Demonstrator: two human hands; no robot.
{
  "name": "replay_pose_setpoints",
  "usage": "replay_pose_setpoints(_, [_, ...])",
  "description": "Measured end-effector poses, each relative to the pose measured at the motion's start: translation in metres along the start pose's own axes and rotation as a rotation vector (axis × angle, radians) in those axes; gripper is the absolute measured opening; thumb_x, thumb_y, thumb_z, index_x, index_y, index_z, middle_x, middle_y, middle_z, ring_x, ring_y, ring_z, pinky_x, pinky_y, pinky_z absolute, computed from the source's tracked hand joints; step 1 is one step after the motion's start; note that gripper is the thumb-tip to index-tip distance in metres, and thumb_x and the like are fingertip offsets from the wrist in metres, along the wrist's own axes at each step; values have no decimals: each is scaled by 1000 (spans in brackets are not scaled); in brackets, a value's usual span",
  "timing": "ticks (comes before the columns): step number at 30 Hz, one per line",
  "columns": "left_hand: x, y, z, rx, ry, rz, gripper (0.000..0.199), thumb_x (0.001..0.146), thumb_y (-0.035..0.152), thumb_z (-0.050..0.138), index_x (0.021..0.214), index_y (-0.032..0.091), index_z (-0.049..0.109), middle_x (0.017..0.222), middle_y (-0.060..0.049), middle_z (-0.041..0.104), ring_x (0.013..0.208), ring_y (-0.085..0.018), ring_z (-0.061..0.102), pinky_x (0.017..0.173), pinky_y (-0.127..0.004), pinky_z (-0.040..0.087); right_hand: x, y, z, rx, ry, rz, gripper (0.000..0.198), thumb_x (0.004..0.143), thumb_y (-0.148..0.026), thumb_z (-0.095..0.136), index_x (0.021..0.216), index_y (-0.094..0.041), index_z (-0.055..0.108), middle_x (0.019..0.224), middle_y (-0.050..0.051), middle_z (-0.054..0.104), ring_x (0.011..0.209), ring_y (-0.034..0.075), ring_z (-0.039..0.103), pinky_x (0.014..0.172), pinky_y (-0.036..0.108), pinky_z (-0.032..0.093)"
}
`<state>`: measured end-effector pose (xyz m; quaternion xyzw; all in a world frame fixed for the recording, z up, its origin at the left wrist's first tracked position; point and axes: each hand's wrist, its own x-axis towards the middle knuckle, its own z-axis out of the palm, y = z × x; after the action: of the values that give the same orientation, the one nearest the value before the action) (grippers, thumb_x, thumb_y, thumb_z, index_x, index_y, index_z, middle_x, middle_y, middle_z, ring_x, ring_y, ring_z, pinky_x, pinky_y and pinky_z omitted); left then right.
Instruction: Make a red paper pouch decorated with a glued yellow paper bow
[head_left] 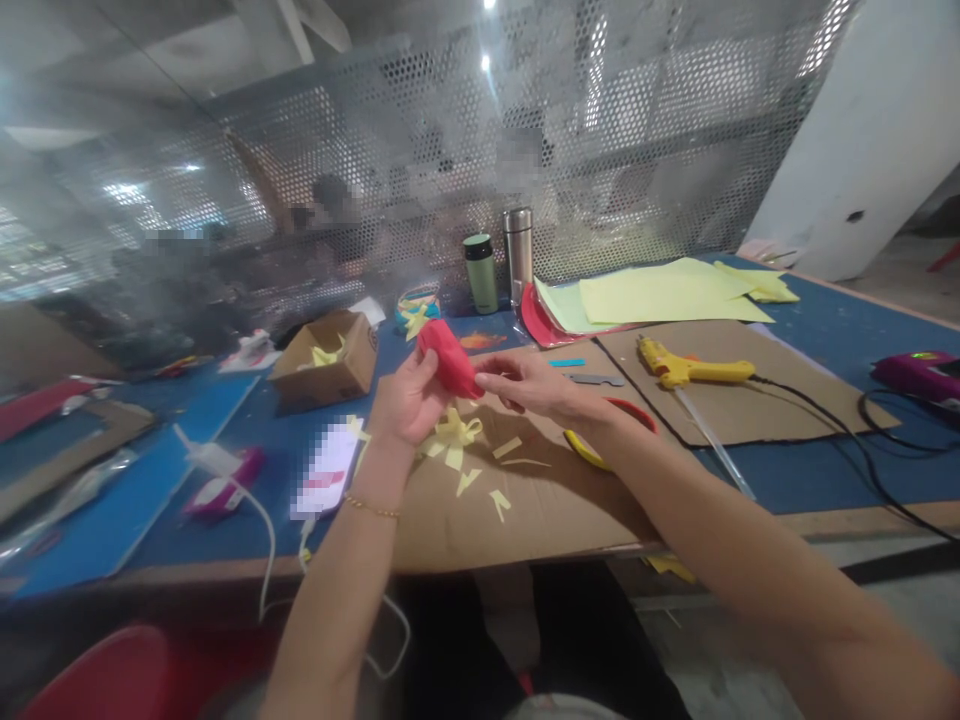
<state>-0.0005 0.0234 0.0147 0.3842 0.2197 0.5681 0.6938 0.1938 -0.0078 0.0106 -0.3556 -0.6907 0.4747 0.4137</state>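
Observation:
A folded red piece (pixel 448 358), paper or felt by its look, is held up over the brown cardboard mat (pixel 480 535). My left hand (pixel 416 395) grips it from the left, thumb on its face. At its lower right corner, the curled fingers of my right hand (pixel 529 383) pinch the edge. Below the hands lies a yellow bow-like paper shape (pixel 455 430), with several yellow scraps (pixel 500 503) scattered around it. Under my right forearm, partly hidden, are scissors (pixel 589 450) with red and yellow handles.
A yellow glue gun (pixel 694 368) with a cord rests on a second cardboard sheet (pixel 810 400). Yellow sheets (pixel 667 295), a green tumbler (pixel 481 275) and a steel flask (pixel 518 250) stand behind. Leftward are a small carton (pixel 326 375), a phone (pixel 328 470) and a white cable (pixel 270 550).

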Motion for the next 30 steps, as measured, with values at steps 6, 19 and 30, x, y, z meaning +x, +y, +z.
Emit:
replay_pose_setpoints(6, [-2,-1,7,26,-17,-37,16,97,12,67,111,16,74,103,-7,81,110,-20,74,109,-38,56,3,4,1,25,21,-11,37,84,-46,73,101,-13,71,77,-1,61,57,7,43,49,24,35])
replay_pose_setpoints(19, [2,-1,5,-6,64,13,13,96,12,69,108,14,75,107,-10,81,114,-20,73,110,-34,55,-2,3,-1,-55,-37,15,45,88,-60,66,72,-21,53,64,-4,51,53,8,44,48,23,32])
replay_pose_setpoints(30, [-1,-2,7,83,1,-35,9,95,14,72,103,16,76,97,-7,81,108,-21,74,106,-36,57,2,3,-1,-270,71,-70,56,88,-72,56,64,-21,53,56,-5,41,55,9,37,54,28,25])
